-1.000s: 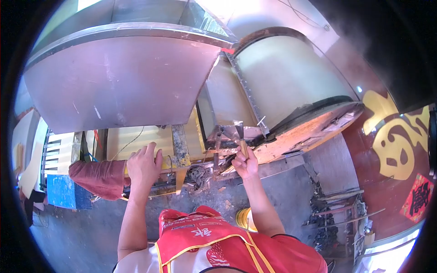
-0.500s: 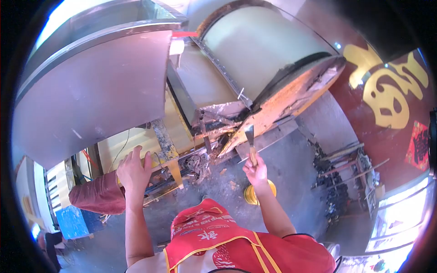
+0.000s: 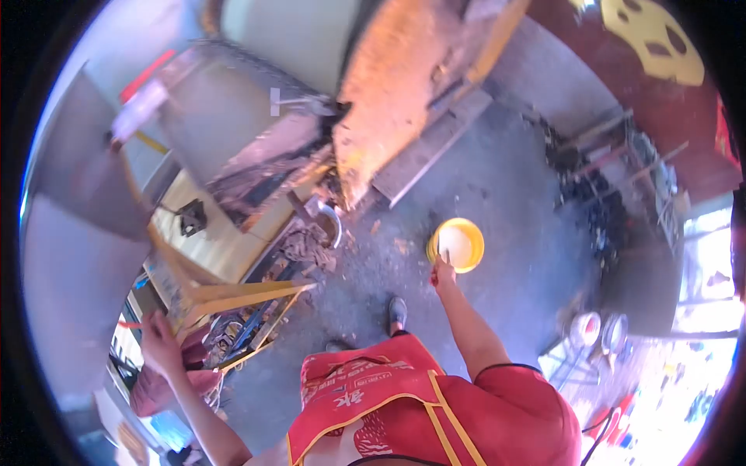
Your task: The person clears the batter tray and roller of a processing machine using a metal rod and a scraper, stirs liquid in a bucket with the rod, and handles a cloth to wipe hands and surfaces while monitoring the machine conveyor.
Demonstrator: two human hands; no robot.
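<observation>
My right hand [image 3: 444,273] is closed round the handle of a scraper [image 3: 444,247], whose blade end points into a yellow bucket [image 3: 475,262] on the floor. Pale contents show inside the bucket; whether the blade touches them I cannot tell. Over at the left, my left hand [image 3: 161,348] has its fingers apart, close to the yellowish edge of a metal frame [image 3: 186,299]. Some blur covers that side, so its contact with the frame is unclear. A dark red cloth roll [image 3: 155,388] lies below that hand.
A large machine with a drum [image 3: 287,39] and a rusty orange side panel [image 3: 396,85] fills the top. A crumpled grey rag [image 3: 307,245] lies at the bench edge. Metal racks [image 3: 622,171] stand right, beyond the concrete floor [image 3: 513,233]. My shoe [image 3: 397,311] shows below.
My right hand has lowered the scraper from beside the rusty panel to the yellow bucket. My left hand has shifted left and down in view. The whole view has swung and tilted downward.
</observation>
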